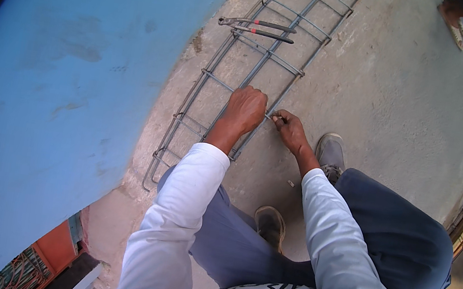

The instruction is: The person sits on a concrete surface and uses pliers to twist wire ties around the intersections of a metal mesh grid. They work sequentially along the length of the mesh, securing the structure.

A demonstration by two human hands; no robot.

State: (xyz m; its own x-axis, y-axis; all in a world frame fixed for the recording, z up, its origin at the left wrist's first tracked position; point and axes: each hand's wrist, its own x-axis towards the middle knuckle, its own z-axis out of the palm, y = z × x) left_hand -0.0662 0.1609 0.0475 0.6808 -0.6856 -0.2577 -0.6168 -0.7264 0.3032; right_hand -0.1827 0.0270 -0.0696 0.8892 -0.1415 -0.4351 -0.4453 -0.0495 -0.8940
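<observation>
A long rebar cage of steel bars and stirrups lies on the concrete, running from near my left knee away to the far edge. My left hand is closed in a fist over its near part, around a stirrup by the right-hand bar. Just right of that bar, my right hand has thumb and fingertips pinched together beside the same joint. What sits in that pinch is too small to make out. Farther up, a pair of nippers with dark, red-banded handles rests across the cage, its jaws to the left.
A blue wall rises along the left side of the cage. My two shoes stand on the concrete floor to the right. Another person's foot in a sandal shows at the far right. An orange box-like thing sits at lower left.
</observation>
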